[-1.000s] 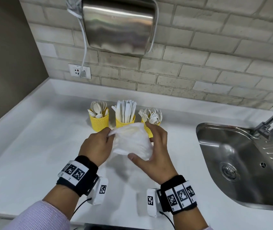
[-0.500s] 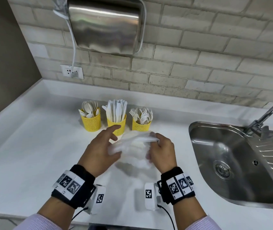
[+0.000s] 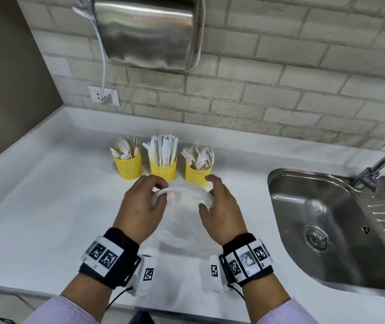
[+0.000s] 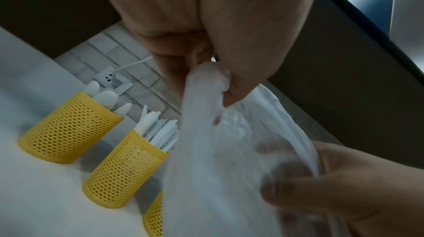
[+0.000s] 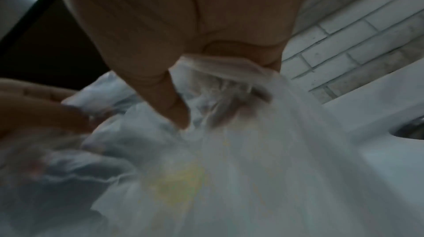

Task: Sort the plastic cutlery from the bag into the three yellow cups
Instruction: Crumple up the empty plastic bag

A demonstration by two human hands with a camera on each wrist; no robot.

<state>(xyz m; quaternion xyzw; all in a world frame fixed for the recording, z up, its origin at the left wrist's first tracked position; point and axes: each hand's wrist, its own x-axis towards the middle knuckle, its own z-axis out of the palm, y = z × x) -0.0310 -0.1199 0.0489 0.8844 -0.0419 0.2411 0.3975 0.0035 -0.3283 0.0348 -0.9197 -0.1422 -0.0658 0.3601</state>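
Three yellow mesh cups stand in a row near the back of the white counter: the left cup (image 3: 128,166) holds spoons, the middle cup (image 3: 162,168) knives, the right cup (image 3: 197,175) forks. Just in front of them I hold a thin, translucent white plastic bag (image 3: 183,191) stretched between both hands. My left hand (image 3: 143,202) pinches its bunched left end (image 4: 206,77). My right hand (image 3: 219,204) grips the right end (image 5: 220,70). The bag hangs limp toward the counter; no cutlery shows inside it.
A steel sink (image 3: 332,225) with a tap (image 3: 383,160) lies to the right. On the brick wall hang a metal hand dryer (image 3: 149,31) and a socket (image 3: 103,95) with its cable. A dark wall closes the left side.
The crumpled bag has been pulled out sideways into a band between the hands. Both hands moved apart and slightly toward the cups.
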